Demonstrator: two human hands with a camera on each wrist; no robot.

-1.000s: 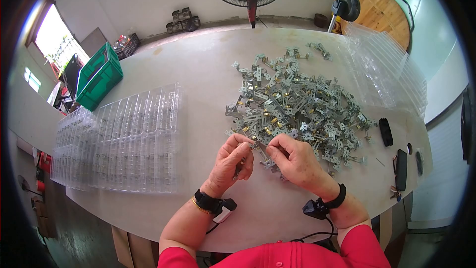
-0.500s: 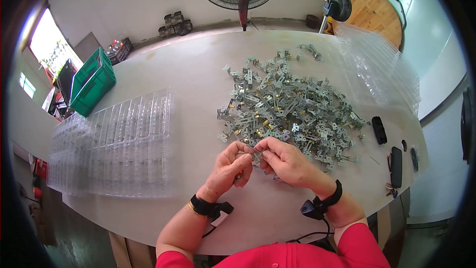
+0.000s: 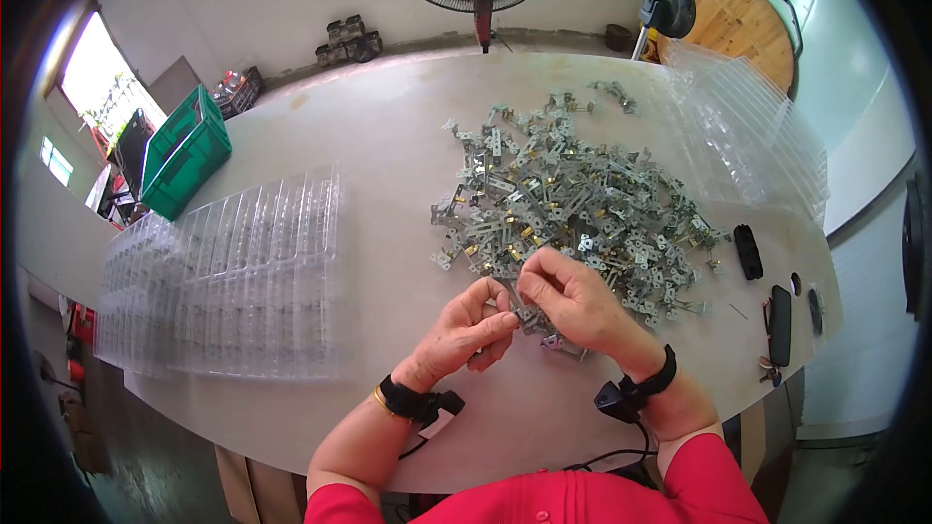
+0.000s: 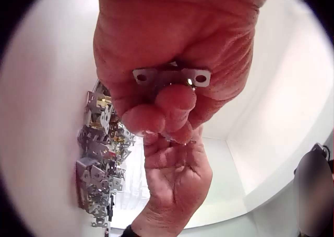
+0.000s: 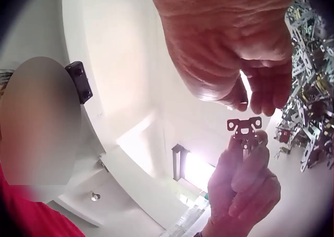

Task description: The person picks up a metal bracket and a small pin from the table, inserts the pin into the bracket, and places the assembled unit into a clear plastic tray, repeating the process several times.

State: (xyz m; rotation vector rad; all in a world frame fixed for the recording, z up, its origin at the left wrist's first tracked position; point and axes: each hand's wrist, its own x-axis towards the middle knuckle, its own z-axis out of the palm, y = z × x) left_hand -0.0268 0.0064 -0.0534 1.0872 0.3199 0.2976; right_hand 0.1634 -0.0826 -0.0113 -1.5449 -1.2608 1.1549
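My left hand (image 3: pixel 468 330) is in front of a heap of small metal brackets (image 3: pixel 582 204), its fingers curled. In the left wrist view, those fingers hold a flat metal bracket (image 4: pixel 172 77) with a hole at each end against the palm. A bracket end with two holed ears (image 5: pixel 244 124) sticks up from the left fingertips in the right wrist view. My right hand (image 3: pixel 573 301) hovers just beside the left at the heap's near edge. Its fingers are bent loosely, thumb a little apart from them, with nothing visible between.
Stacked clear plastic trays (image 3: pixel 257 281) lie on the left of the table, a green crate (image 3: pixel 186 155) behind them. More clear trays (image 3: pixel 748 126) are at the back right. A black case (image 3: pixel 780 325) and a small black object (image 3: pixel 747 252) lie on the right.
Half a second ago both hands' fingertips met at a bracket. Now the right hand has drawn slightly up and away, and the left hand has shifted a little right, keeping hold of metal.
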